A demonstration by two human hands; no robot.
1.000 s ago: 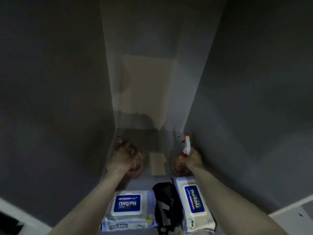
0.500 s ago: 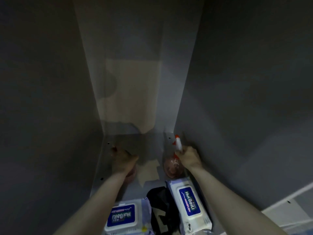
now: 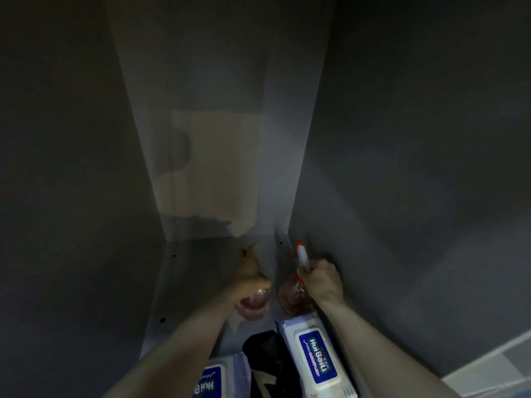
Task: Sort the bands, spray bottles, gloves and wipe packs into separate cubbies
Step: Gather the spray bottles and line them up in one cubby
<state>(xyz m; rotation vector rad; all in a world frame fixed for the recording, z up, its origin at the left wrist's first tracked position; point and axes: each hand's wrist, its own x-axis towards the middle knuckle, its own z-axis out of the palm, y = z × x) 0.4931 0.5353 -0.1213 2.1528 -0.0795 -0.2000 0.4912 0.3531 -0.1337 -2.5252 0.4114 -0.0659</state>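
A deep grey cubby (image 3: 201,124) fills the view, its side walls closing in toward a back corner and its floor lying open on the left behind the arms. At the near edge, a white wipe pack with a blue label (image 3: 316,363) lies along the right wall, long axis running front to back; a second white wipe pack (image 3: 214,382) lies at the left, with a black glove (image 3: 265,357) between them. The right hand (image 3: 323,280) grips the neck of a clear pinkish spray bottle (image 3: 291,297) standing near the right wall, its white, orange-tipped nozzle pointing up and back. The left hand (image 3: 251,271) curls round the top of another pinkish spray bottle (image 3: 254,307), just beside the first.
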